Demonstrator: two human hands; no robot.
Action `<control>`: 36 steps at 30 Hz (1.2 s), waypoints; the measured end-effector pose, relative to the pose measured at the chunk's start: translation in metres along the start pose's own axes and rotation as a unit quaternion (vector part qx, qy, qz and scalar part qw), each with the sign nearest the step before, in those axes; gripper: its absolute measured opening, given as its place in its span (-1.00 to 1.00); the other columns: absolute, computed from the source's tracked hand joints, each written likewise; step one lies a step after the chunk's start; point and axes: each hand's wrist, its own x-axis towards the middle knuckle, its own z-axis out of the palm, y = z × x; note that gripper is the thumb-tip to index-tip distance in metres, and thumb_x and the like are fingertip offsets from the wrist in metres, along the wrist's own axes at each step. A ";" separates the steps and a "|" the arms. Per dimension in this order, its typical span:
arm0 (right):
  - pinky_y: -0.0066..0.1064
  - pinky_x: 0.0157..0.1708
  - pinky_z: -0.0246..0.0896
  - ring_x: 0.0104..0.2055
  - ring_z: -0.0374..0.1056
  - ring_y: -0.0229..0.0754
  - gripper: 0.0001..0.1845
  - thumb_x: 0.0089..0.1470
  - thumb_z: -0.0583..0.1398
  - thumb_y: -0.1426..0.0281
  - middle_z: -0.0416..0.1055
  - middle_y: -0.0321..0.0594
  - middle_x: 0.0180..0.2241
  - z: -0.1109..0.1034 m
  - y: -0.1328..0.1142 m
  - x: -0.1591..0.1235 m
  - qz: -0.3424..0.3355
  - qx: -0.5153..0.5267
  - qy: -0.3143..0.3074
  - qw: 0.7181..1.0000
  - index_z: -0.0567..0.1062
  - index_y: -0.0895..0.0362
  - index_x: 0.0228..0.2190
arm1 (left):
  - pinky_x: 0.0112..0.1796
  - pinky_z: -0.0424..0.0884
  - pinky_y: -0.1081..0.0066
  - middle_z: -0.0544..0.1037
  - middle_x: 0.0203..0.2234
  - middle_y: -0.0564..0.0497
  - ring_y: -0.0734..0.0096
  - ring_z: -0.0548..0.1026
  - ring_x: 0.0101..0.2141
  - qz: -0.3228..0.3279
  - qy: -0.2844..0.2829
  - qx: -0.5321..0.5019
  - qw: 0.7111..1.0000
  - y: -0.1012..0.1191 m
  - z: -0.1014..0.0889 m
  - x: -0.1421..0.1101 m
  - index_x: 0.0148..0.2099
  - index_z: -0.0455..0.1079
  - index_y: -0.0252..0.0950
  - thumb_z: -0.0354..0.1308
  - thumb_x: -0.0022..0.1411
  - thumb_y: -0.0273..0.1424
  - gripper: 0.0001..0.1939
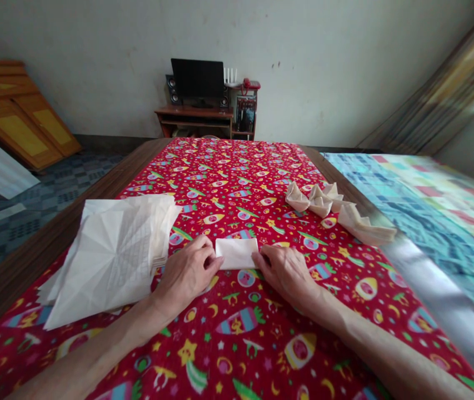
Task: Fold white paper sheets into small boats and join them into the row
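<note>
A small folded sheet of white paper (237, 254) lies flat on the red patterned cloth (237, 366), its long side running left to right. My left hand (193, 266) is closed at its left end, with the thumb at the near left corner. At the opposite end my right hand (289, 269) grips the lower right corner between thumb and curled fingers. Beside my left forearm sits a stack of creased paper sheets (111, 250). Several folded paper boats (320, 200) stand at the right, beyond my right hand.
The cloth covers a dark wooden table (107, 203) whose edges show on both sides. A bed with a patchwork cover (428, 216) adjoins the right side. At the far end are a desk (197, 113) with a monitor (198, 78) and a wooden cabinet (20, 111).
</note>
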 end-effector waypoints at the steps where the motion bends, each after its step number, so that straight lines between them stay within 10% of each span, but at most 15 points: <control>1: -0.41 -0.51 -0.17 -0.50 0.35 -0.24 -0.65 0.21 0.05 0.27 0.43 -0.23 -0.57 0.000 0.000 0.001 0.002 -0.001 -0.003 1.000 0.43 0.14 -0.53 | -0.48 0.20 0.46 0.40 -0.39 0.08 0.50 0.41 -0.44 -0.001 0.002 0.005 1.000 0.000 0.000 0.000 -0.51 0.27 -0.28 0.07 0.26 -0.29 -0.70; 6: -0.41 -0.52 -0.17 -0.51 0.35 -0.24 -0.63 0.22 0.04 0.26 0.43 -0.23 -0.58 -0.001 -0.001 0.003 0.007 -0.007 -0.006 1.000 0.43 0.14 -0.55 | -0.41 0.34 0.41 0.41 -0.32 0.04 0.34 0.46 -0.33 -0.008 0.031 0.014 0.999 -0.002 0.005 0.001 -0.30 0.31 -0.24 0.12 0.21 -0.31 -0.88; 10: -0.42 -0.52 -0.15 -0.50 0.36 -0.23 -0.64 0.21 0.05 0.26 0.44 -0.21 -0.57 -0.001 -0.001 0.002 0.006 -0.015 0.002 1.000 0.44 0.14 -0.54 | -0.01 0.34 0.19 0.34 0.05 -0.14 0.17 0.34 0.04 0.090 0.091 -0.016 0.992 -0.005 0.009 0.005 0.12 0.20 -0.26 0.10 0.22 -0.43 -0.58; 15: -0.41 -0.50 -0.13 -0.47 0.39 -0.21 -0.66 0.20 0.06 0.27 0.46 -0.21 -0.55 0.002 -0.001 0.002 0.011 -0.028 0.008 1.000 0.46 0.14 -0.52 | 0.18 0.10 0.04 0.40 0.10 -0.01 0.23 0.23 0.17 0.230 0.008 0.006 0.973 0.003 0.009 0.001 0.10 0.30 -0.22 -0.10 0.35 -0.49 -0.67; 31: -0.44 -0.53 -0.06 -0.52 0.35 -0.22 -0.71 0.18 0.09 0.28 0.45 -0.22 -0.57 0.002 0.001 0.004 0.011 -0.003 0.019 1.000 0.45 0.14 -0.50 | 0.19 0.13 0.05 0.14 0.25 -0.13 0.12 0.03 0.27 0.254 -0.043 0.021 0.966 0.013 0.008 -0.011 0.26 0.14 -0.21 -0.08 0.36 -0.36 -0.56; 36: -0.40 -0.39 0.24 -0.32 0.39 -0.14 -0.75 0.21 0.01 0.42 0.51 -0.09 -0.36 -0.003 -0.001 -0.008 -0.121 0.040 0.126 0.984 0.48 0.20 -0.28 | 0.20 0.10 0.05 0.13 0.26 -0.10 0.13 0.02 0.27 0.249 -0.046 0.023 0.967 0.014 0.008 -0.012 0.24 0.15 -0.18 -0.08 0.36 -0.36 -0.58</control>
